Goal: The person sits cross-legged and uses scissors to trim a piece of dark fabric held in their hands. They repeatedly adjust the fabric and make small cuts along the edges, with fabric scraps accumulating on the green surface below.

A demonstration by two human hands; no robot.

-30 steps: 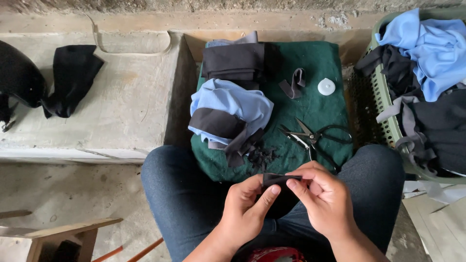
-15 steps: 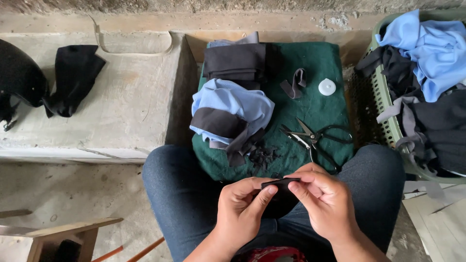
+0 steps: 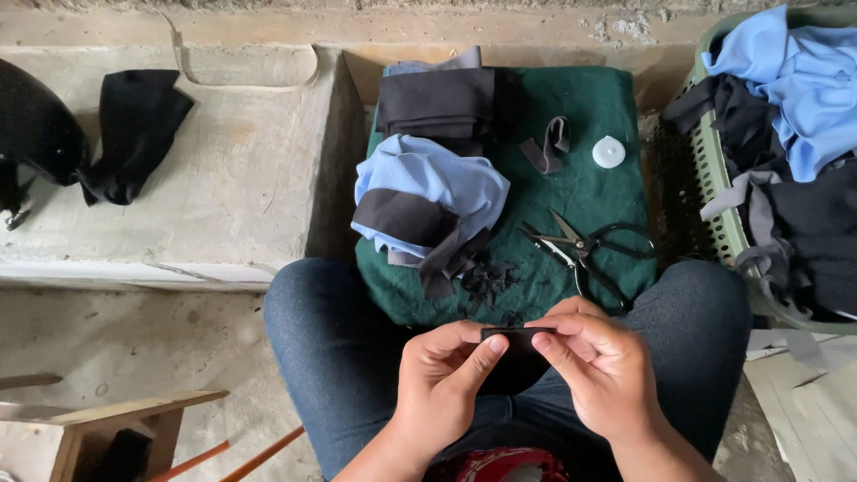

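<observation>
Hands meet over the lap: the left hand (image 3: 442,379) and the right hand (image 3: 600,361) both pinch a small black fabric strip (image 3: 518,334), each closed on one end with thumb and fingertips. The strip lies level, its long axis running left to right across the view, held just above the dark cloth that rests between the knees in blue jeans (image 3: 330,357). Between the two grips only a short stretch of the strip shows.

Just beyond the hands, a green cloth (image 3: 589,187) covers the bench, its near edge curving close to the knees. Small black fabric scraps (image 3: 486,278) lie near that edge, left of centre. Black scissors (image 3: 580,245) lie to the right of them, blades pointing left and up, handles toward the right edge of the cloth. A bundle of light blue and black fabric (image 3: 428,201) sits on the left part of the cloth; behind it lies a folded black stack (image 3: 442,100). A grey fabric loop (image 3: 549,145) and a small white round disc (image 3: 609,152) rest farther back, with bare green cloth around them.

To the right, touching the bench side, a green basket (image 3: 714,192) holds blue and dark clothes. To the left, a concrete ledge (image 3: 241,170) carries a black garment (image 3: 134,125), well apart from the hands.
</observation>
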